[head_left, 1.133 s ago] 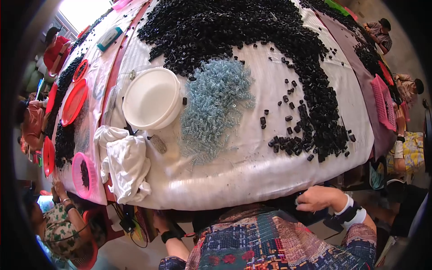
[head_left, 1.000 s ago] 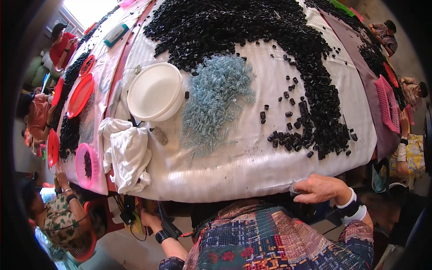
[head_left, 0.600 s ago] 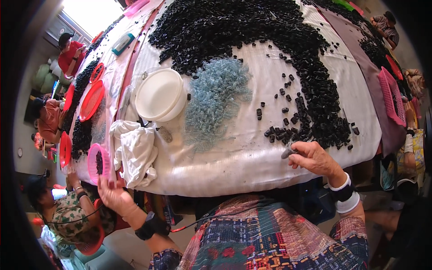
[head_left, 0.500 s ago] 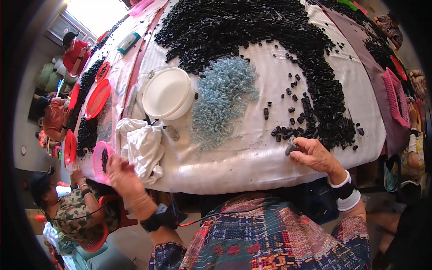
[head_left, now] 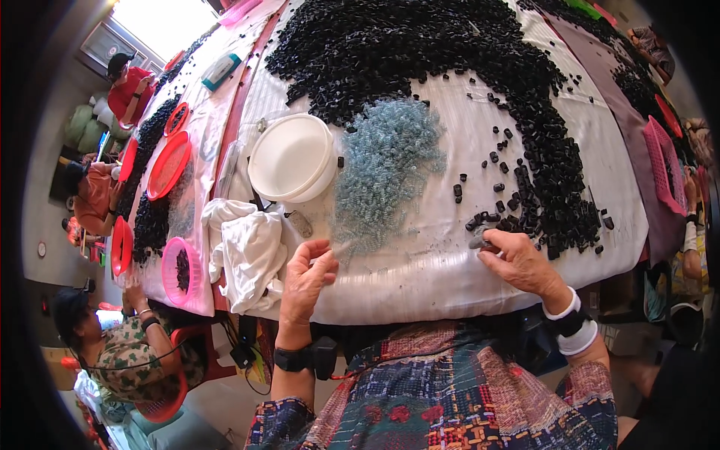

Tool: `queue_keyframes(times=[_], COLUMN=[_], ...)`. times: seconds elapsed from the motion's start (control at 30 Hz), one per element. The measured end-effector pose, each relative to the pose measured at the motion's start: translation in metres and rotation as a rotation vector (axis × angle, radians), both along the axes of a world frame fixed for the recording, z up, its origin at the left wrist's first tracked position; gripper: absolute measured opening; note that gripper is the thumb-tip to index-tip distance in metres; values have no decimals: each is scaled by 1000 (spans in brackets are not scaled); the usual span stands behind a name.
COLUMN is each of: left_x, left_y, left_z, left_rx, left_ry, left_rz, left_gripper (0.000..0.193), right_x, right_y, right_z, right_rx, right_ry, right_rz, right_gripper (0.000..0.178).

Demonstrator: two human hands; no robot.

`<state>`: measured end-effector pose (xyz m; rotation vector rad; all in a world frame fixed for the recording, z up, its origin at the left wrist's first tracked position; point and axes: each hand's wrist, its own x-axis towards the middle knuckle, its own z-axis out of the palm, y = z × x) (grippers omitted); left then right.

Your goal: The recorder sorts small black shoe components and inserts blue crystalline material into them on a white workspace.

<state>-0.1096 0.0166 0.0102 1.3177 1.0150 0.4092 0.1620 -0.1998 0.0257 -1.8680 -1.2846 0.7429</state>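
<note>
The right hand [head_left: 521, 264] pinches 1 small grey thing [head_left: 477, 242], right of and nearer than the spring pile [head_left: 390, 169]. Below that pile's left edge, the left hand [head_left: 304, 285] curls loosely; I cannot tell whether it holds anything. Left of the pile sits 1 white basin [head_left: 289, 161]; beyond it spread black pieces [head_left: 420, 41].

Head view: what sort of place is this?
Probably a small-parts workshop: a heap of black pieces, a pile of bluish pieces, and other people at both sides.
</note>
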Motion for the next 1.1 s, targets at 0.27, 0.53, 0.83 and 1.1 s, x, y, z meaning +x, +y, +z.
queue_keyframes(times=[0.27,0.53,0.83,1.1], left_x=[55,66,58,69], left_y=[11,28,57,76], left_z=[2,15,16,13], left_rx=[84,236,621,674], left_ry=[-37,-125,-41,274], left_rz=[-84,49,284,9], left_gripper=[32,24,28,20], right_x=[-16,-6,-11,-10], right_y=[32,28,48,43], right_z=[-1,0,1,-4], right_rx=[124,127,122,53], right_ry=[-77,-111,-131,-80], right_rz=[177,172,225,230], right_gripper=[14,14,16,16])
